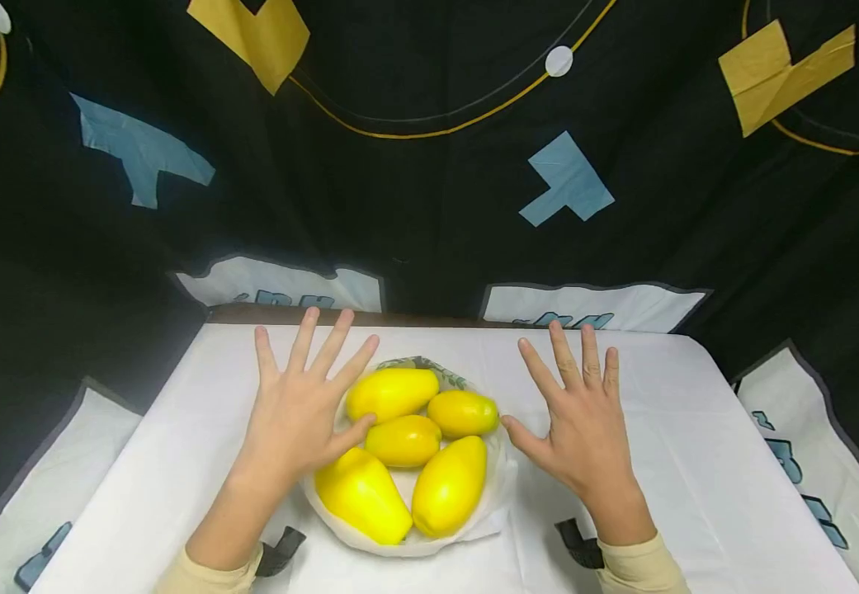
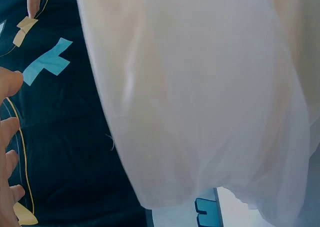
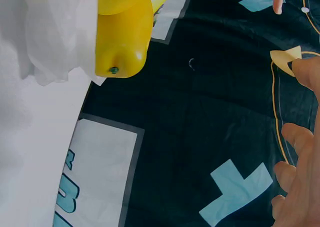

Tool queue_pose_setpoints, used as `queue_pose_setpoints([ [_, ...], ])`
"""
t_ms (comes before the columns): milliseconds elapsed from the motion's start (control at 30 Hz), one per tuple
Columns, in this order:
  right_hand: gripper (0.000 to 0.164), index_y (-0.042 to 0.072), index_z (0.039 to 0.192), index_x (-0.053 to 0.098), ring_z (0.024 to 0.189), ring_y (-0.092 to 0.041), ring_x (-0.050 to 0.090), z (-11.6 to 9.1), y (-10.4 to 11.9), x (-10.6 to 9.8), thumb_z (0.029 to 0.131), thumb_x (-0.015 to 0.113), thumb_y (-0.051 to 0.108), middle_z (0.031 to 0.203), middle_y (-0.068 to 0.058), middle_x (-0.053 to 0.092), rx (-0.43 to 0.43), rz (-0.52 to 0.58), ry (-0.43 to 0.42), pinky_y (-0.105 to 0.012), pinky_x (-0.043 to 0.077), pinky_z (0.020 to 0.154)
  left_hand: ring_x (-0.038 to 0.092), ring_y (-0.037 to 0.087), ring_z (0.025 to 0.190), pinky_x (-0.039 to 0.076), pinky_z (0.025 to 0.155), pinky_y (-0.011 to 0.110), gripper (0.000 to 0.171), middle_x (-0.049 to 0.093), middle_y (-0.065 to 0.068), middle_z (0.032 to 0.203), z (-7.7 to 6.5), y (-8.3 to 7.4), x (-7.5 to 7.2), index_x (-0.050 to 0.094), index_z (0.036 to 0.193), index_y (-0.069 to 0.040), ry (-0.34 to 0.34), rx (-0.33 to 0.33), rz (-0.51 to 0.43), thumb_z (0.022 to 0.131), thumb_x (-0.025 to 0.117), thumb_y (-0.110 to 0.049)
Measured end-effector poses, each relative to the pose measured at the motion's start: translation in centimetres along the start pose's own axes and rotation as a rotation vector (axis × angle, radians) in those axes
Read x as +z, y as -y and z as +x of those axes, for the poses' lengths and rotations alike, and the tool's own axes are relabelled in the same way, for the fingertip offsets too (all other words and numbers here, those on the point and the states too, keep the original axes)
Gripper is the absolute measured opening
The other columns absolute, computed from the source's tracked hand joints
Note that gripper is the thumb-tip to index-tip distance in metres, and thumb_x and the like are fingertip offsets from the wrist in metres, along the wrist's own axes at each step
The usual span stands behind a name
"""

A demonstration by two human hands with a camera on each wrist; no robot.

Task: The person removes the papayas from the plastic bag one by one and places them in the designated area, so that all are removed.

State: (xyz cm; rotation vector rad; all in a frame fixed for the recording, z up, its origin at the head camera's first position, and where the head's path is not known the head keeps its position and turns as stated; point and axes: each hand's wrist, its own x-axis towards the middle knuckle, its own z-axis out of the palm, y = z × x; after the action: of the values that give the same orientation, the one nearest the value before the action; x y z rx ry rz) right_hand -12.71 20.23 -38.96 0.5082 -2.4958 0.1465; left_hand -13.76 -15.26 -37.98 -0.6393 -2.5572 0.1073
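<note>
Several smooth yellow fruits point(image 1: 450, 487), looking like papayas or mangoes, sit in a white cloth bag point(image 1: 365, 540) with its mouth open on the table. Green leafy print shows at the bag's far rim. My left hand point(image 1: 291, 425) is spread flat at the bag's left side, its thumb overlapping the fruits in the head view. On the right side my right hand point(image 1: 588, 437) is likewise spread, thumb tip close to one fruit. Neither hand holds anything. The bag's pale side point(image 2: 200, 87) fills the left wrist view; a fruit with a green stem end point(image 3: 122, 42) shows in the right wrist view.
A white-covered table point(image 1: 696, 462) lies under the bag. Behind it hangs a black cloth point(image 1: 414, 214) printed with blue and gold shapes. Dark straps point(image 1: 280, 551) hang at both wrists.
</note>
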Motion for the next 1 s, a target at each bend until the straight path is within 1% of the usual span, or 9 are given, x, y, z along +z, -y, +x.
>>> queue_pose_setpoints([
  [267,0.085,0.026,0.154,0.032,0.148,-0.036,0.000,0.0,-0.2,-0.1,0.082,0.040,0.071,0.163,-0.005,0.009,0.010,0.005,-0.005,-0.064,0.002,0.114,-0.005,0.041,0.146,-0.009,0.104,0.076,0.101,-0.002,0.008,0.164,0.2,0.4,-0.3,0.018,0.157,-0.028,-0.011,-0.030,-0.025,0.074,0.060,-0.067],
  [400,0.086,0.025,0.154,0.032,0.148,-0.035,0.003,0.1,-0.3,-0.2,0.081,0.044,0.069,0.163,-0.007,0.011,0.016,0.026,-0.017,-0.062,0.003,0.115,-0.003,0.040,0.147,-0.003,0.105,0.076,0.100,-0.003,0.007,0.164,0.0,0.9,0.1,0.018,0.157,-0.028,-0.017,-0.082,-0.102,0.076,0.066,-0.060],
  [467,0.086,0.025,0.154,0.031,0.148,-0.034,0.006,0.2,-0.4,-0.3,0.081,0.045,0.068,0.162,-0.008,0.013,0.020,0.035,-0.019,-0.062,0.005,0.116,-0.002,0.038,0.147,0.007,0.107,0.075,0.097,-0.003,0.005,0.164,-0.1,1.2,0.6,0.020,0.157,-0.028,-0.019,-0.116,-0.189,0.077,0.069,-0.054],
  [533,0.087,0.025,0.155,0.029,0.148,-0.033,0.010,0.3,-0.5,-0.3,0.081,0.047,0.067,0.162,-0.008,0.014,0.026,0.048,-0.019,-0.061,0.009,0.116,-0.003,0.038,0.147,0.023,0.106,0.071,0.091,-0.003,0.003,0.164,-0.3,1.4,1.4,0.022,0.157,-0.029,-0.001,-0.140,-0.295,0.081,0.070,-0.047],
  [600,0.089,0.024,0.156,0.025,0.147,-0.033,0.014,0.4,-0.5,-0.2,0.081,0.049,0.066,0.162,-0.008,0.015,0.031,0.070,-0.014,-0.061,0.013,0.115,-0.004,0.038,0.147,0.038,0.098,0.067,0.087,-0.003,0.002,0.164,-0.6,1.7,2.4,0.022,0.156,-0.030,0.036,-0.161,-0.405,0.084,0.069,-0.040],
  [667,0.092,0.023,0.157,0.022,0.146,-0.033,0.018,0.4,-0.5,-0.1,0.080,0.052,0.064,0.162,-0.008,0.016,0.039,0.104,-0.006,-0.061,0.017,0.115,-0.003,0.039,0.147,0.044,0.091,0.066,0.084,-0.002,0.002,0.164,-0.9,1.9,3.5,0.021,0.156,-0.032,0.085,-0.178,-0.502,0.087,0.068,-0.034],
  [700,0.093,0.023,0.157,0.020,0.146,-0.033,0.019,0.4,-0.5,-0.1,0.080,0.054,0.063,0.162,-0.007,0.016,0.043,0.123,0.000,-0.061,0.018,0.114,-0.001,0.040,0.147,0.044,0.090,0.066,0.082,-0.001,0.003,0.164,-1.0,1.9,4.0,0.021,0.156,-0.033,0.108,-0.189,-0.550,0.088,0.067,-0.031],
  [833,0.097,0.022,0.157,0.017,0.145,-0.033,0.023,0.3,-0.4,0.4,0.078,0.061,0.057,0.162,-0.006,0.018,0.061,0.170,0.009,-0.060,0.022,0.114,0.010,0.038,0.147,0.031,0.103,0.069,0.076,0.008,0.004,0.163,-1.4,2.1,5.9,0.027,0.154,-0.035,0.163,-0.262,-0.774,0.090,0.062,-0.017],
  [1000,0.099,0.021,0.157,0.022,0.144,-0.033,0.025,0.4,-0.5,1.2,0.075,0.070,0.049,0.160,-0.006,0.022,0.069,0.205,-0.015,-0.060,0.024,0.113,0.019,0.037,0.145,0.020,0.110,0.067,0.064,0.021,0.009,0.160,-2.0,2.0,7.8,0.040,0.150,-0.025,0.228,-0.353,-0.990,0.091,0.053,-0.004],
])
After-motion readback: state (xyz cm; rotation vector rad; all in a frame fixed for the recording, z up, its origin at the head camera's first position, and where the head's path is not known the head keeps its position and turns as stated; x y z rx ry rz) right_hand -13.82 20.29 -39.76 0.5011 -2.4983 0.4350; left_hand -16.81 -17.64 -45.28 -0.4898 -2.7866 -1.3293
